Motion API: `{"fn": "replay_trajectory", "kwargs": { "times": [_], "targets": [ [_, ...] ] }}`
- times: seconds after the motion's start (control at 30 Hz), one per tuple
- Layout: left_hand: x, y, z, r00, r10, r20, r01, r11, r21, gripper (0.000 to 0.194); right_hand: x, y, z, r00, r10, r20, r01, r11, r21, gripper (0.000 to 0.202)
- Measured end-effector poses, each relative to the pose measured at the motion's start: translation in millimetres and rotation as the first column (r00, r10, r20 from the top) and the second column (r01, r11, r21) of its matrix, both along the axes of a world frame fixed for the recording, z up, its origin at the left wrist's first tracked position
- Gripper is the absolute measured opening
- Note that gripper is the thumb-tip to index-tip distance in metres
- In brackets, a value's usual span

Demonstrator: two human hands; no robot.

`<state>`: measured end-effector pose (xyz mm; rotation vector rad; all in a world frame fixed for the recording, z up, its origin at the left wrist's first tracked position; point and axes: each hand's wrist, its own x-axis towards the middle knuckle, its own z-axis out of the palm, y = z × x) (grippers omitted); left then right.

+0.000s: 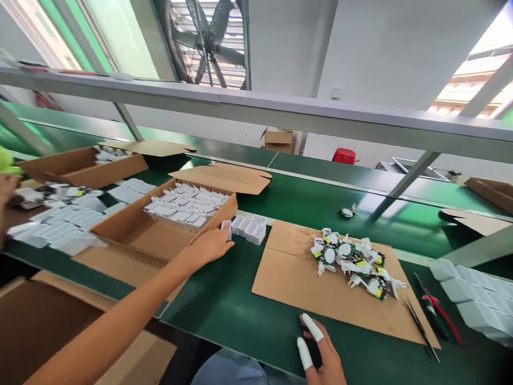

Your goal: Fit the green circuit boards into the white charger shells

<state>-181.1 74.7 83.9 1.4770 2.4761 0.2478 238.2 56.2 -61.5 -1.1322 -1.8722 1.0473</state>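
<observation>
My left hand (210,247) reaches to the right edge of a cardboard box, its fingers closed on a small white plastic case (226,229). Several like white cases (250,230) stand in a tight group just beside it on the green bench. Near the bench's front edge, my right hand (323,350) is open and holds nothing. White covers sit on its thumb and one finger. Beyond it, a flat cardboard sheet (288,278) bears a pile of small circuit boards with white plug parts (352,259).
Tweezers (422,330) and red-handled pliers (441,310) lie at the right, near stacked white cases (473,297). The open cardboard box (140,235) holds rows of white parts (186,203). A co-worker's hand (6,190) shows at far left. A metal rail (280,109) crosses above.
</observation>
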Motion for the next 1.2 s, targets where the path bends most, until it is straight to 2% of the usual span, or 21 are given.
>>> {"fn": "replay_trajectory", "kwargs": {
  "times": [0.07, 0.13, 0.27, 0.37, 0.43, 0.5, 0.57, 0.6, 0.63, 0.7, 0.83, 0.97, 1.1, 1.2],
  "targets": [
    [10.7, 8.5, -16.9, 0.999, 0.019, -0.033, -0.021, 0.999, -0.045, 0.044, 3.1, -2.7, 3.0, 0.999, 0.027, 0.036, -0.028, 0.999, 0.046, 0.041],
    [13.4, 10.9, -23.4, 0.997, 0.032, -0.066, -0.036, 0.997, -0.065, 0.037, 11.2, 0.1, 7.7, 0.995, 0.055, 0.084, -0.065, 0.991, 0.119, 0.043],
    [17.2, -8.8, -15.9, 0.993, 0.016, -0.12, -0.022, 0.999, -0.048, 0.035, 33.0, 29.2, 29.6, 0.975, 0.026, 0.222, -0.094, 0.949, 0.302, 0.046],
    [40.4, -35.0, -15.5, 0.978, -0.104, -0.181, 0.127, 0.984, 0.124, 0.034, 37.5, 67.5, 52.3, 0.956, -0.059, 0.287, -0.084, 0.884, 0.46, 0.049],
    [66.0, -50.2, -24.0, 0.941, -0.236, -0.242, 0.308, 0.895, 0.322, 0.032, 31.3, 95.2, 65.8, 0.941, -0.093, 0.326, -0.118, 0.812, 0.572, 0.054],
    [94.1, -60.9, -38.1, 0.886, -0.368, -0.282, 0.462, 0.742, 0.485, 0.031, 19.8, 121.0, 75.7, 0.908, -0.127, 0.4, -0.187, 0.73, 0.657, 0.065],
    [118.9, -67.0, -55.0, 0.826, -0.489, -0.282, 0.553, 0.601, 0.577, 0.026, 6.3, 142.7, 81.3, 0.861, -0.168, 0.481, -0.252, 0.68, 0.688, 0.077],
    [128.8, -68.7, -63.6, 0.796, -0.545, -0.265, 0.577, 0.549, 0.604, 0.023, -0.3, 151.5, 82.7, 0.839, -0.184, 0.512, -0.274, 0.671, 0.689, 0.08],
    [136.7, -69.8, -71.7, 0.769, -0.593, -0.239, 0.59, 0.514, 0.623, 0.019, -6.5, 158.9, 83.4, 0.822, -0.19, 0.537, -0.292, 0.668, 0.684, 0.08],
    [147.1, -70.7, -85.9, 0.73, -0.661, -0.174, 0.597, 0.491, 0.635, 0.013, -16.4, 169.0, 83.3, 0.804, -0.191, 0.564, -0.312, 0.672, 0.672, 0.075],
    [155.0, -70.5, -103.1, 0.715, -0.692, -0.098, 0.589, 0.52, 0.619, 0.015, -24.2, 174.0, 83.6, 0.788, -0.185, 0.587, -0.32, 0.691, 0.648, 0.055],
    [157.7, -69.9, -111.1, 0.731, -0.677, -0.085, 0.561, 0.526, 0.639, 0.018, -16.1, 169.7, 89.1, 0.832, -0.145, 0.536, -0.278, 0.727, 0.628, 0.036],
    [158.7, -68.0, -115.2, 0.728, -0.683, -0.054, 0.535, 0.518, 0.668, 0.019, -4.8, 157.8, 93.8, 0.922, -0.084, 0.379, -0.172, 0.786, 0.593, 0.047],
    [158.2, -67.0, -114.6, 0.726, -0.687, -0.031, 0.518, 0.517, 0.681, 0.019, -8.1, 141.9, 88.2, 0.965, 0.038, 0.258, -0.163, 0.86, 0.483, 0.055]
  ]
}}
